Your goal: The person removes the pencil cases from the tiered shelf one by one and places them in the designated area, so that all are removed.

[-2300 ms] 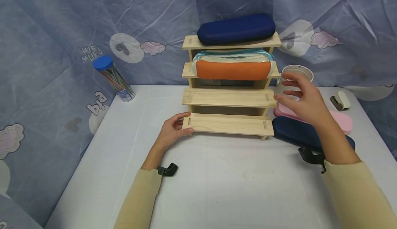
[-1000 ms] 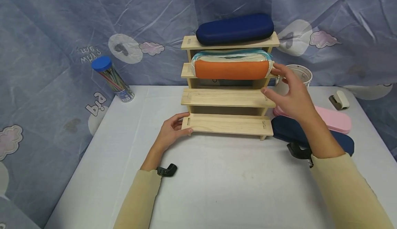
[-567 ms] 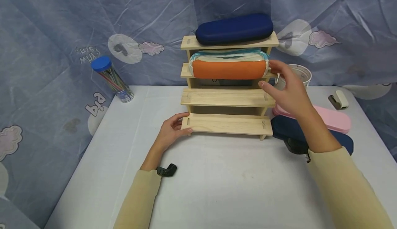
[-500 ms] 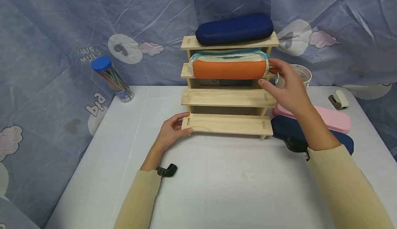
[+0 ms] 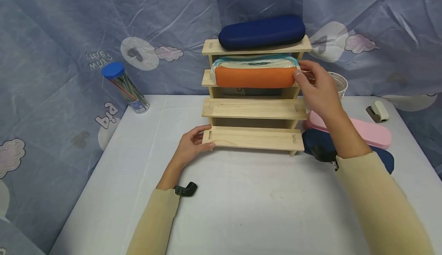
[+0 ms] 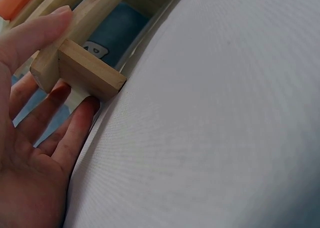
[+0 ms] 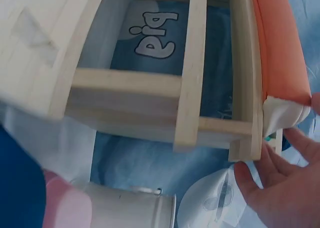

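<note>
A stepped wooden shelf rack (image 5: 255,108) stands on the table, its tiers rising toward the back. On its second tier from the top lies an orange pencil case (image 5: 255,77) with a clear, teal-edged upper part. My right hand (image 5: 321,90) is at the case's right end, thumb at the front corner and fingers at the end. In the right wrist view the fingertips (image 7: 292,133) meet the case's white end. My left hand (image 5: 189,146) grips the left end of the lowest tier, thumb at the front edge, fingers against the side.
A dark blue case (image 5: 262,32) lies on the top tier. Right of the rack are a navy case (image 5: 312,138), a pink case (image 5: 371,132), a white bucket (image 5: 340,82) and a small white-and-dark object (image 5: 378,112). A blue-lidded jar of sticks (image 5: 132,94) stands back left.
My right hand has come in from the right to the orange pencil case, which has shifted slightly left. Its thumb has since risen to the case's front corner. The left hand stays put.
</note>
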`<state>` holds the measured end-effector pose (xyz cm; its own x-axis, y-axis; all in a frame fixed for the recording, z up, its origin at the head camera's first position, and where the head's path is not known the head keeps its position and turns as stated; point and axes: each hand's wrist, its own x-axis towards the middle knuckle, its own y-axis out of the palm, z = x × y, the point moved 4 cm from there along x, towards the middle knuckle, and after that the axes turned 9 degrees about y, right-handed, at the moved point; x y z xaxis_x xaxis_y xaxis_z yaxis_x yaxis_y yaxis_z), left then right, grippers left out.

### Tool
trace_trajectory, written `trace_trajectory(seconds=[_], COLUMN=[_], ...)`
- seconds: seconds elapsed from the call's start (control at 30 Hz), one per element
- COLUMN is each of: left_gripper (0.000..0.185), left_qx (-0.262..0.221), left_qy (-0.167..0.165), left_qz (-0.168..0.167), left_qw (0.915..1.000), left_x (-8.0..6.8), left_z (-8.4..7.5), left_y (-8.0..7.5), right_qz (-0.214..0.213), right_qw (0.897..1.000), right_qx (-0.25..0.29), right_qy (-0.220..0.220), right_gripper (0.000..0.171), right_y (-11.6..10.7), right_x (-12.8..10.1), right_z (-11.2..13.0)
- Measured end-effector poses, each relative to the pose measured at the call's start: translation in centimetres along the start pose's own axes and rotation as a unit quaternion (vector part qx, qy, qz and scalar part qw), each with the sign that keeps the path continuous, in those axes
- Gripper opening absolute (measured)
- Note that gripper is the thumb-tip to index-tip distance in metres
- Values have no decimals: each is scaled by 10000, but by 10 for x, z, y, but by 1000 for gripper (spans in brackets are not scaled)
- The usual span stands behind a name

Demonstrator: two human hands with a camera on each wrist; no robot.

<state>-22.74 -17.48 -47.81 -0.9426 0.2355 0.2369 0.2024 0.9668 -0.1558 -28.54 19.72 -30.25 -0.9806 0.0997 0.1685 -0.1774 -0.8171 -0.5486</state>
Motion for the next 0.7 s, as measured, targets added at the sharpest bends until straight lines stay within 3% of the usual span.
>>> trace_trajectory(seconds=[0.3, 0.7], left_gripper=[63, 63], left_qx=[-11, 11], left_qy=[39, -16], left_qz=[-8, -14], left_qw=[10000, 10000], left_x=[0, 0], left_z=[-2, -2], left_y=[1, 0], right_qz=[-497, -619], right_qw=[9983, 9966], right_qx=[-107, 156], right_qy=[288, 512], right_gripper=[57, 43], right_y=[2, 3], right_x=[3, -3], right_z=[6, 10])
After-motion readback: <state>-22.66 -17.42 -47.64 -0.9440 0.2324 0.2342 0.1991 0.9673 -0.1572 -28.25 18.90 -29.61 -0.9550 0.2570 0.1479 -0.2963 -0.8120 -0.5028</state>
